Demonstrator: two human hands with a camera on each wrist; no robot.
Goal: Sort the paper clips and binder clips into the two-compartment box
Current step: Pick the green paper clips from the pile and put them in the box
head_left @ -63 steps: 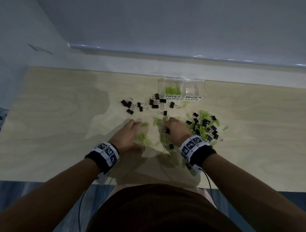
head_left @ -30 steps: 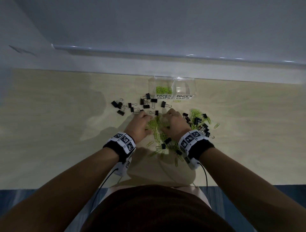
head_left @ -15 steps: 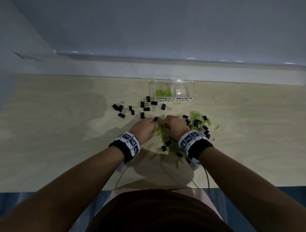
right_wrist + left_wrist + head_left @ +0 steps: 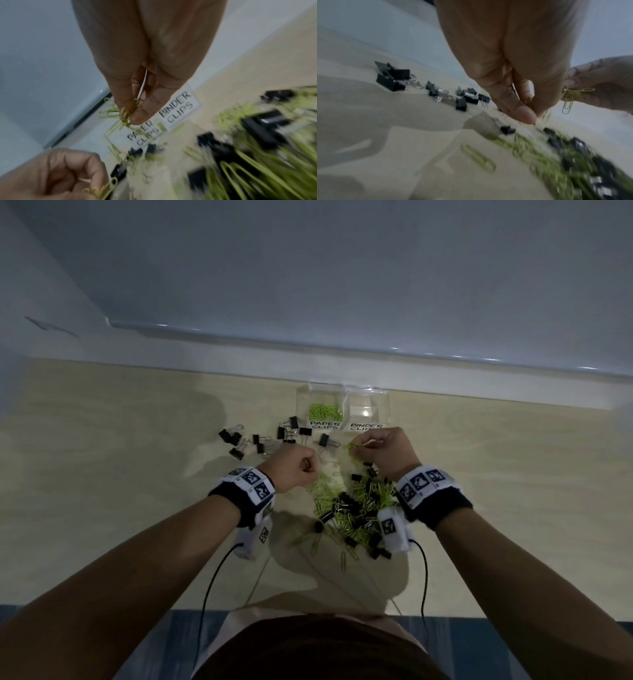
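Observation:
A clear two-compartment box stands at the table's far edge, labelled PAPER CLIPS and BINDER CLIPS. Green paper clips lie in its left compartment; the right one looks empty. My right hand is raised just in front of the box and pinches a bunch of green paper clips. My left hand, fist-like, pinches a few green paper clips beside it. A mixed pile of green paper clips and black binder clips lies below both hands.
A loose row of black binder clips lies left of the box. The wooden table ends at a white ledge behind the box. Cables hang from both wrist cameras near the front edge.
Both hands have lifted off the mixed pile with green paper clips pinched in them. The right hand has moved forward to just in front of the box; the left has risen slightly.

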